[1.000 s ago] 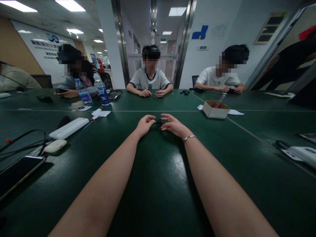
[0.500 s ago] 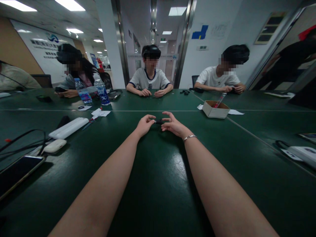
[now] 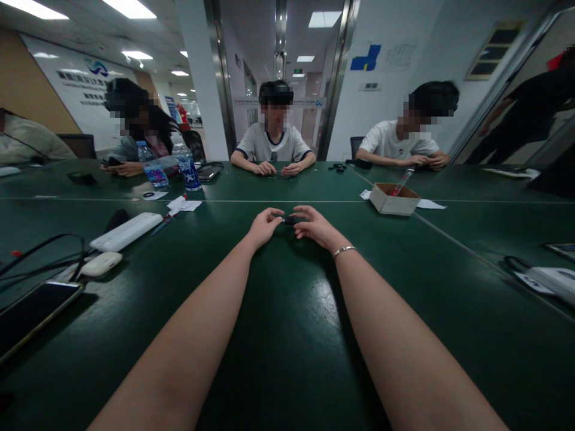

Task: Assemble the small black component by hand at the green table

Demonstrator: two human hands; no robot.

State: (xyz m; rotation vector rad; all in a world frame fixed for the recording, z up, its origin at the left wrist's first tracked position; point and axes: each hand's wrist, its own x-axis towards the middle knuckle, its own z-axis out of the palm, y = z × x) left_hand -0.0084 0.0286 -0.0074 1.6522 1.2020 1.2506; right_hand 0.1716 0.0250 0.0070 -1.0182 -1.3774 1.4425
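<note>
My left hand [image 3: 264,228] pinches the pale, metallic-looking left end of a small black stick-like object [image 3: 290,221] between thumb and fingers. Around the dark right end of the same object, my right hand [image 3: 315,227] closes its fingers, with the index finger arched over it. The object is held level just above the green table [image 3: 287,335]. Its exact kind is too small to make out, and the fingers hide part of it.
A small open box [image 3: 393,203] with a clear-and-red tube stands to the right. Left are two bottles [image 3: 186,164], a white power strip-like block [image 3: 126,232], a white case [image 3: 101,264], a phone [image 3: 38,314] and cables. Several people sit across the table.
The fingers of my right hand have shifted slightly left and closed in on the black object. My left hand stays nearly still.
</note>
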